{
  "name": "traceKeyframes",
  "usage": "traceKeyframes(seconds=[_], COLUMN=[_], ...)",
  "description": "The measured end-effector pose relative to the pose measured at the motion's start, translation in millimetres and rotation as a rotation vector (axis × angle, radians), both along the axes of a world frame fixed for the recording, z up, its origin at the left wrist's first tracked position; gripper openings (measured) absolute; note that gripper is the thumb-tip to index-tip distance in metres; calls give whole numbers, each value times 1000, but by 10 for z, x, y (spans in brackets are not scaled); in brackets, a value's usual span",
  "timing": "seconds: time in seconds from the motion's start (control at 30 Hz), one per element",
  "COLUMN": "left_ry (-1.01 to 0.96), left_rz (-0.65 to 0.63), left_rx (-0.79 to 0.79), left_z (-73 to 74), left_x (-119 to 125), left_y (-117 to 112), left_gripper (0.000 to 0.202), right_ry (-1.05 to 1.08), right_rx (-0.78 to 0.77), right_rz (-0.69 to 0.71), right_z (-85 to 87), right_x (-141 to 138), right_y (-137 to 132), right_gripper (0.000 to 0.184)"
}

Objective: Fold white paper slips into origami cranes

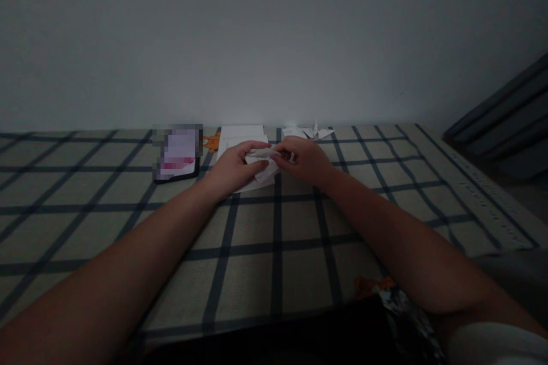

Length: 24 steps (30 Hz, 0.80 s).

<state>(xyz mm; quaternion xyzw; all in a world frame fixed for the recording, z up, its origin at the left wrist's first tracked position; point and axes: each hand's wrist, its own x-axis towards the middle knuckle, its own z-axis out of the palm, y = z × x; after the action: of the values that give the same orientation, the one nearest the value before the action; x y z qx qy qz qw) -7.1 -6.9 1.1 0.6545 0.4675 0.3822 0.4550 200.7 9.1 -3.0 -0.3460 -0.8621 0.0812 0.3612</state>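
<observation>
Both hands meet over a checked cloth (274, 239) and pinch a small folded piece of white paper (265, 162). My left hand (233, 168) grips its left side with fingers curled round it. My right hand (303, 159) pinches its right end. Under and behind the hands lies a stack of white paper sheets (242, 134). A finished white paper crane (317, 132) stands just beyond my right hand, near the wall.
A phone (177, 154) with a lit screen lies left of the hands. A small orange figure (211, 141) sits beside the paper stack. The wall runs along the far edge. A dark slanted object (500, 125) is at the right.
</observation>
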Motion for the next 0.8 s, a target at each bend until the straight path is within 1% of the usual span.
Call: traceKeyframes(seconds=[0.1,0.2,0.27,0.37,0.47,0.53,0.6,0.73,0.8], left_ry=[73,70,21,-112,-209,-187,-123,-51,-26], left_rz=[-9,-11,-26,-61,-81,-79,-66,16,35], left_rx=[43,36,-5,-73,-109,-99,-64,59,68], left_z=[-14,-40,-65,-105,-127,-123,-109,-80,-66], left_x=[-13,-22,-26,-27,-20,-14,-9,-3,-1], left_y=[12,28,40,61,68,59,46,29,23], left_gripper=[35,30,31,32,32,35,38,40,41], right_ry=[16,23,24,29,21,9,2,17,15], right_rx=[-18,-35,-40,-34,-53,-66,-64,-55,-60], right_rz=[-27,-23,-15,-8,-9,-11,-17,-31,-33], right_z=[24,35,33,21,8,2,-1,6,13], right_x=[-6,-7,-5,-1,4,5,5,0,-1], right_y=[-27,-25,-12,6,9,5,1,-5,-7], right_gripper=[20,19,20,22,22,22,21,22,22])
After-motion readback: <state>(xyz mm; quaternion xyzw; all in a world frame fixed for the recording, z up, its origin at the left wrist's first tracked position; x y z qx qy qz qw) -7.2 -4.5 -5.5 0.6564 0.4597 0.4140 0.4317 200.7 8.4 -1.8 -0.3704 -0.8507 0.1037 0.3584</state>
